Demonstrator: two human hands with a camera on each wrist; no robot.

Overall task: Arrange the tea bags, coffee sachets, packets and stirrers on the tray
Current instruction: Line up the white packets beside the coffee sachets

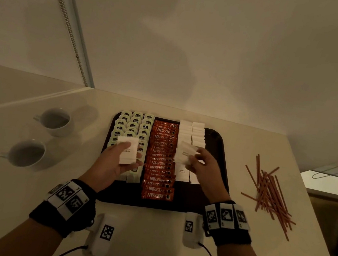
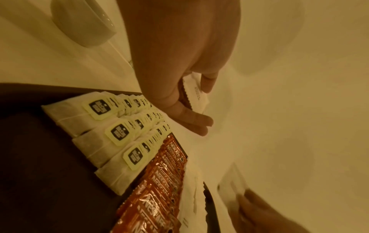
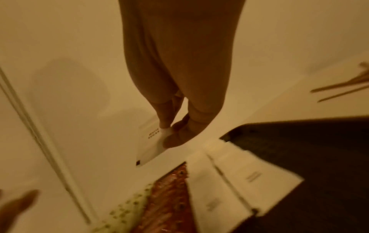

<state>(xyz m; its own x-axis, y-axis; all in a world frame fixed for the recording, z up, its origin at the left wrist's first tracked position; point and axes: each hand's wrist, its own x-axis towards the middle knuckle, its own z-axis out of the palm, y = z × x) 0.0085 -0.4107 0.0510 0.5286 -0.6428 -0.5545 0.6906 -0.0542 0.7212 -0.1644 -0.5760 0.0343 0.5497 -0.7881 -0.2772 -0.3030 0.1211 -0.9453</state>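
Cups (image 1: 41, 139): two white cups stand on the bench (image 1: 149, 242) at the far left, well apart from the tray.
Left hand (image 1: 117, 162): raised over the tea bags, thumb on top and fingers beneath a small stack of white sugar packets (image 1: 128, 150), so it grips the stack.
Tea bags (image 1: 134, 123): three neat columns fill the left part of the dark tray (image 1: 220, 138).
Coffee sachets (image 1: 160, 163): one overlapping red column down the middle, just beside the tea bags.
Laid packets (image 1: 192, 130): two white columns right of the sachets, not yet reaching the near edge of the tray.
Right hand (image 1: 201, 166): fingertips pinch a single packet (image 1: 186, 149) just above those columns; this picture is blurred.
Stirrers (image 1: 268, 193): a loose brown heap on the bench right of the tray, untouched.
Step in hand: by my reading, dealing sugar packets one by one from the left-hand stack into the columns.
Next move: lay the pinched packet square, overlapping the last one, without nudging the row; stirrers probably come last, into the bare right strip.
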